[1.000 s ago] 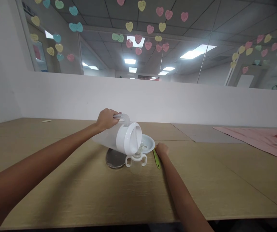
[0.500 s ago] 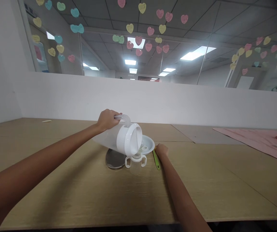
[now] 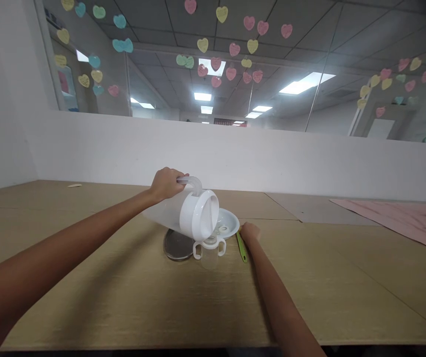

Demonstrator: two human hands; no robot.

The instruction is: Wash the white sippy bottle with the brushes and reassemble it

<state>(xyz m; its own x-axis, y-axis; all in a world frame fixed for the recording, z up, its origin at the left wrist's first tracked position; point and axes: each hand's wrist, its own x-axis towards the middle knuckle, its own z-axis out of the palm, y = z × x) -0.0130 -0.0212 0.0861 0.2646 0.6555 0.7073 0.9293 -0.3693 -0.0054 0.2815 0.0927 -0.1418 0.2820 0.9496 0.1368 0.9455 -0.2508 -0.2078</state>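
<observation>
My left hand (image 3: 167,184) is closed around the handle of a clear pitcher (image 3: 199,214) with a white lid. The pitcher is tipped right, its lid end over the mouth of a small clear baby bottle (image 3: 210,257) with two white handles, standing upright. Any flow of liquid is too faint to tell. Behind the bottle is a white bowl (image 3: 231,223) with a small clear piece in it. My right hand (image 3: 250,231) rests on the table, fingers curled and partly hidden, beside a green utensil handle (image 3: 241,248). A dark round plate (image 3: 176,246) lies left of the bottle.
The wooden table (image 3: 124,302) reaches back to a white wall (image 3: 153,148). A pink cloth (image 3: 395,218) lies at the right, with a reddish shape and something white at its edge. A small pale flat piece (image 3: 74,185) lies far left.
The view has shifted slightly. Both hands, the pitcher and the bottle keep nearly the same places. At the far right, the reddish shape and white thing on the cloth have moved slightly.
</observation>
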